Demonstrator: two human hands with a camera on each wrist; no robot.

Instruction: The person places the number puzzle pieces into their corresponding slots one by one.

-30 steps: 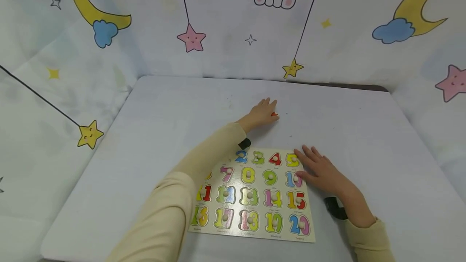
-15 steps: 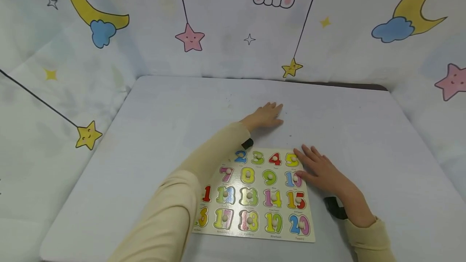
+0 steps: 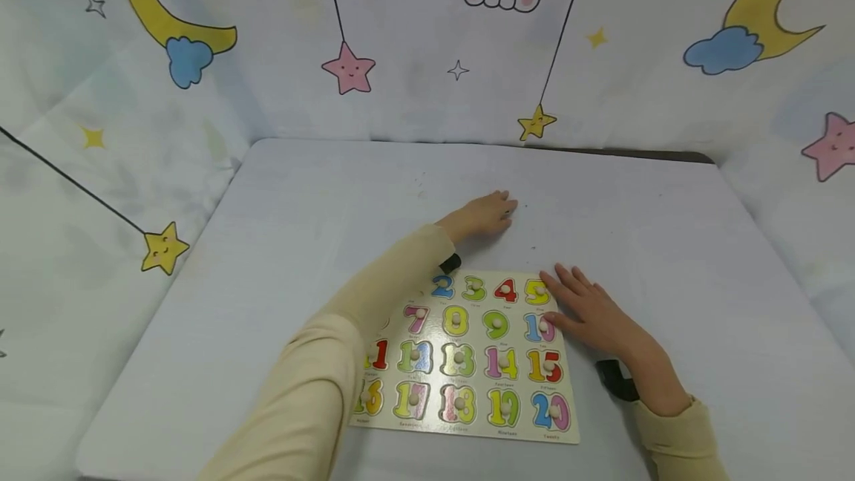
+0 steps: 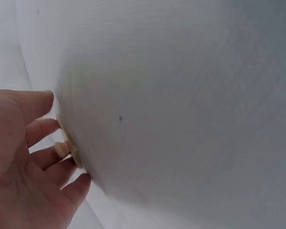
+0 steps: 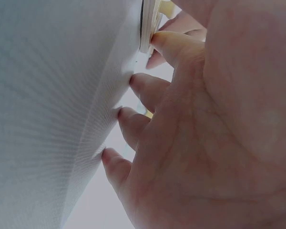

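On the white table, a wooden number puzzle board (image 3: 481, 407) lies flat, its numbered pieces topped with small round knobs. Beyond its far edge my left hand (image 3: 482, 217) reaches over the tabletop. In the left wrist view its loosely bent fingers surround a flat knobbed puzzle piece (image 4: 63, 149); the thumb appears apart from it. The piece's number is hidden. My right hand (image 3: 591, 318) spreads its fingers at the board's right edge, thumb over the 10. In the right wrist view several fingertips (image 5: 125, 114) touch the tabletop next to the board's edge (image 5: 147, 33).
My left sleeve (image 3: 374, 295) covers the board's left side, including its upper left corner. Black straps (image 3: 617, 381) sit at both wrists. A printed cloth (image 3: 414, 36) with moons and stars rises behind the table's far edge (image 3: 320, 141).
My left hand shifted slightly right, then drew back a little, and its fingers bent more. A red piece showing by the left thumb earlier is now hidden in the head view. The right hand stays still.
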